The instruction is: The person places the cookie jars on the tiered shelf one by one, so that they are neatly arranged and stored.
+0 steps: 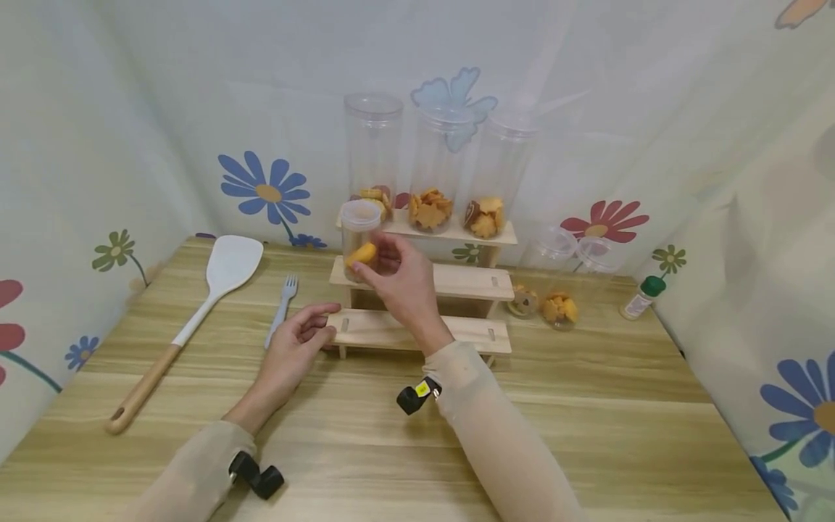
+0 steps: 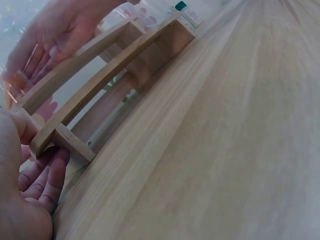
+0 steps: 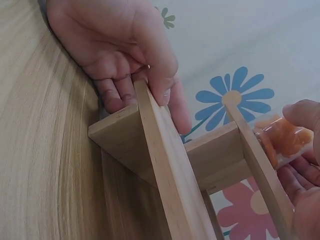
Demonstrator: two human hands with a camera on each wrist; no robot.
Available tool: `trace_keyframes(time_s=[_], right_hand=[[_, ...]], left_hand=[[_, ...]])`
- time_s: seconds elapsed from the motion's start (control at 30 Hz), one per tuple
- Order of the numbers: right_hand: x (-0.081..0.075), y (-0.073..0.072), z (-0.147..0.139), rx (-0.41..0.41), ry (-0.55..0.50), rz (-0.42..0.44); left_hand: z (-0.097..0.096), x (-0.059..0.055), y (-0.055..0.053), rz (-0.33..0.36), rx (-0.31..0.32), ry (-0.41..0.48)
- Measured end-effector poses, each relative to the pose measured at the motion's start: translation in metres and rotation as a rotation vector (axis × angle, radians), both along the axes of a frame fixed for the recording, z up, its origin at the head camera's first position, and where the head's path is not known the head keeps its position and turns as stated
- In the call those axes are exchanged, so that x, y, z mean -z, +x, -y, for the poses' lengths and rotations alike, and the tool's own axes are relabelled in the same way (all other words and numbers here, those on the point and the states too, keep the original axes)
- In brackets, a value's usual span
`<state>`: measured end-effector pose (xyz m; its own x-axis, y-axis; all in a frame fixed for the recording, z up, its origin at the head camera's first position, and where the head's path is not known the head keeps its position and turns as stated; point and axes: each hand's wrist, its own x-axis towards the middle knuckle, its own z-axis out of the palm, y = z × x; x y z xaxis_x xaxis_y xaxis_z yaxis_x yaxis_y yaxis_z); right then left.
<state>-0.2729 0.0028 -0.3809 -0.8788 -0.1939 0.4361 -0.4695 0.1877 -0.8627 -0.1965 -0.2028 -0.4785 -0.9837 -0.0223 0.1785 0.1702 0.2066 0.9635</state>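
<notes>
A stepped wooden rack with three tiers stands on the table. My left hand holds the left end of its lowest board; in the right wrist view the thumb lies on top, with fingers below. On the middle tier's left end, my right hand grips a small clear jar with a whitish lid and orange-yellow snack pieces inside. The jar is upright, and its base appears to be at the board. In the right wrist view, the jar's orange contents show beside the right fingers.
Three tall clear jars, including the left one, hold biscuits on the top tier. Two lidded jars stand right of the rack, near a green-capped bottle. A white spatula and pale fork lie left.
</notes>
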Motion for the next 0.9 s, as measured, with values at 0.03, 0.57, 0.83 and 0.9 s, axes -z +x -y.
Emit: trace_keyframes(time_s=[0.03,0.57,0.83,0.9], right_hand=[[0.0,0.0,0.0,-0.002,0.004,0.003],[-0.016,0.022,-0.052,0.029,-0.068,-0.008],[-0.031,0.027,-0.102,0.066,-0.104,-0.149],[-0.034,0.029,-0.115,0.073,-0.108,-0.162]], left_hand=[[0.0,0.0,0.0,-0.002,-0.002,0.002],[-0.003,0.002,-0.001,0.009,-0.007,0.007],[-0.002,0.001,-0.001,0.018,-0.014,0.003],[-0.002,0.001,-0.001,0.019,-0.011,0.001]])
